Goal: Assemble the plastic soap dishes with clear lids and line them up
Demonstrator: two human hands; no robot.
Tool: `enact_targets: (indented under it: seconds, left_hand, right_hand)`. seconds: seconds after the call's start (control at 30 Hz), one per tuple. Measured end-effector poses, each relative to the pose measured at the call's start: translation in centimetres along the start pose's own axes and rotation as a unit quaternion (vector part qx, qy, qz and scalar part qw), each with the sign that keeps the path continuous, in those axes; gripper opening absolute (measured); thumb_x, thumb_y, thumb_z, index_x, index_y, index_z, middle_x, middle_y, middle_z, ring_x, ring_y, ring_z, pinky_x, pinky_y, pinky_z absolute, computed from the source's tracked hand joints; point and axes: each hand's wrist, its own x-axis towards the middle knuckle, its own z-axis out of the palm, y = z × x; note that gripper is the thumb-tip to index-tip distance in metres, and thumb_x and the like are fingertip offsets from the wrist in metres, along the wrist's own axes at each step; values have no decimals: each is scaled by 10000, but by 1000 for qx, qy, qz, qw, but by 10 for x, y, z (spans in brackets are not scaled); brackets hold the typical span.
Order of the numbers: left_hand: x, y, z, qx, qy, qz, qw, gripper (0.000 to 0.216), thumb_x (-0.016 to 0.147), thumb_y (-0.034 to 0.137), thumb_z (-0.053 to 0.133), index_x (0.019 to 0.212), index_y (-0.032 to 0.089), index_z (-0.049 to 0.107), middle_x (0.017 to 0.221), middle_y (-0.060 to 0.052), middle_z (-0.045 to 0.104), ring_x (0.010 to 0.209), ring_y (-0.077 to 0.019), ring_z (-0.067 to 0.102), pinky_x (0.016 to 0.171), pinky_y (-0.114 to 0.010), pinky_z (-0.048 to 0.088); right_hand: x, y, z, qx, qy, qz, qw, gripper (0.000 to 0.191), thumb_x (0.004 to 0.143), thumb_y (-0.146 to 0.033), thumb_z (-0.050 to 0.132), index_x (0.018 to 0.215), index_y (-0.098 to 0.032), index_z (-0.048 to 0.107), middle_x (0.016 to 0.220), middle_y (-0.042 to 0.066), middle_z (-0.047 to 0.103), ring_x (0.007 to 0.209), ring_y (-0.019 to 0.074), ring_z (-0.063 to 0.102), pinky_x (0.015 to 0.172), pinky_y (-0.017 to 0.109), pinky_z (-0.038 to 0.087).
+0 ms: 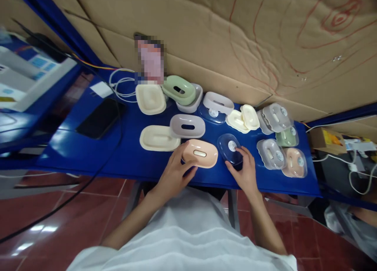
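My left hand (175,171) grips the left side of a peach oval soap dish (209,158) near the table's front edge. Pale cream shows through the dish's slot. To its right, my right hand (246,172) has thumb and fingers on the edge of a clear plastic lid (228,147) with a round sticker. Just behind the peach dish lies a lavender soap dish (193,132), overlapping a cream oval tray (154,139). Whether the lid is lifted off the table is hard to tell.
Along the back of the blue table (132,161) are cream trays (150,99), a green dish (173,84) and another lavender dish (219,98). Several lidded soap dishes (269,155) cluster at right. A black phone (98,118), charger (101,89) and cables are at left; cardboard (206,35) stands behind.
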Motion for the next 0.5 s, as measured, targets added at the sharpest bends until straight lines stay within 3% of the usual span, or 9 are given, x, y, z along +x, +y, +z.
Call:
enact_targets:
  seconds: [0.13,0.23,0.3,0.37,0.5]
  left_hand:
    - [-11,-12,-7,-49,12,-48,998,533,1012,243,716,1515,297,550,1731,-162,328,1552,-337,475,1239,-548,496]
    - [-16,-19,-11,-62,-7,-71,996,652,1028,280,700,1620,335,432,1701,-147,396,1535,-311,503,1225,-510,518]
    - [-16,-21,-11,-50,-28,-58,997,617,1042,272,671,1615,334,450,1679,-135,439,1552,-305,482,1240,-507,500]
    - [-14,-20,-9,-29,-36,-34,998,518,1041,265,667,1542,313,545,1676,-131,451,1556,-314,475,1251,-522,481]
    - [-13,-18,-6,6,-20,-6,1000,334,1033,259,680,1367,259,664,1661,-148,464,1558,-331,470,1248,-544,478]
  right_hand:
    - [12,-12,5,76,-63,-127,987,426,1061,-352,604,1476,-258,582,1684,160,463,1538,316,499,1199,537,490]
    - [18,-21,12,59,-48,-179,981,327,1075,-289,578,1393,-266,646,1515,128,649,1394,286,635,1156,514,511]
    - [26,-26,18,37,7,-171,985,285,1083,-277,559,1342,-266,680,1393,116,722,1314,280,680,1127,508,517]
    - [40,-30,23,12,31,-166,986,320,1098,-278,517,1377,-264,674,1432,127,698,1363,286,647,1137,506,504]
    - [77,-29,25,-49,-60,-206,976,494,1120,-375,480,1597,-254,513,1720,144,431,1617,325,375,1273,574,358]
